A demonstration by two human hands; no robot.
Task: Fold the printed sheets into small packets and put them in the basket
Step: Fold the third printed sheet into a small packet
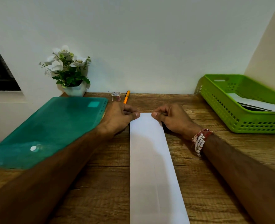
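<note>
Basket [222, 110] holds folded papers [259, 102]; left hand [117, 118] and right hand [171, 118] pinch sheet [149, 159].

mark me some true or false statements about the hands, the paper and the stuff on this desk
1. The left hand and the right hand each pinch the far end of the paper strip. True.
2. The green basket holds nothing. False: white sheets lie in it.
3. The orange pen lies beside the tape roll near the wall. True.
4. The teal folder lies on the person's right. False: it is on the left.
5. The beaded bracelet is on the left wrist. False: it is on the right wrist.
</note>
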